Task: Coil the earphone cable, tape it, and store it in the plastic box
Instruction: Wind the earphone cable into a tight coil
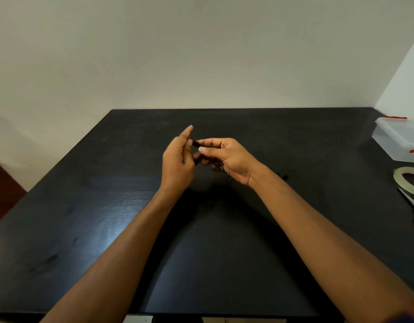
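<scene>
Both of my hands meet above the middle of the black table (108,217). My right hand (227,157) pinches the black earphone cable (196,143) between thumb and fingers, and thin strands hang below its palm. My left hand (178,159) touches the same cable with its lower fingers, its forefinger pointing up. A small dark piece of the earphone (284,176) lies on the table behind my right wrist. The clear plastic box (397,141) with red clasps stands shut at the far right edge. A roll of clear tape (409,183) lies just in front of it.
Scissors (413,207) with an orange-red handle lie at the right edge, near the tape. A pale wall runs behind the table. A reddish-brown piece of furniture (3,192) shows past the table's left edge.
</scene>
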A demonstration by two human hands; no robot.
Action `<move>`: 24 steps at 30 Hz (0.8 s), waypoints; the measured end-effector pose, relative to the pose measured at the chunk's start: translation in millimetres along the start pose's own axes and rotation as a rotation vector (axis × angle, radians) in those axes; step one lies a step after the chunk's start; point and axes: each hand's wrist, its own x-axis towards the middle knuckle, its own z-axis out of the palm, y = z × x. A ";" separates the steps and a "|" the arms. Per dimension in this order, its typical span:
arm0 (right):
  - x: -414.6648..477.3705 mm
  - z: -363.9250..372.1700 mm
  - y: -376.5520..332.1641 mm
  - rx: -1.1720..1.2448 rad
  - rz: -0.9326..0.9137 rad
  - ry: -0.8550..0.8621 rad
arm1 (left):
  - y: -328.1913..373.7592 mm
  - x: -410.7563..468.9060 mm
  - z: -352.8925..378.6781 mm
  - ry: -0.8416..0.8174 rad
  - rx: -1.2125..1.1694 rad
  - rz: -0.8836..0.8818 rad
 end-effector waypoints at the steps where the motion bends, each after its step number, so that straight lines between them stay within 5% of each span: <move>1: -0.1 1.9 0.2 -0.033 -0.008 0.018 | -2.6 1.9 -2.6 0.020 0.014 -0.009; 6: 2.2 6.9 4.2 -0.312 -0.123 0.117 | -9.7 5.7 -9.8 0.054 0.065 -0.036; 11: 2.4 6.6 2.3 -0.264 -0.131 0.141 | -6.9 5.8 -10.7 0.085 0.075 0.023; 20: -1.8 21.2 2.8 -0.554 -0.037 -0.042 | -3.1 6.3 -12.6 0.161 0.053 0.032; 24: -0.3 16.7 4.0 -0.615 -0.113 0.100 | -5.2 6.3 -12.6 0.155 0.089 0.051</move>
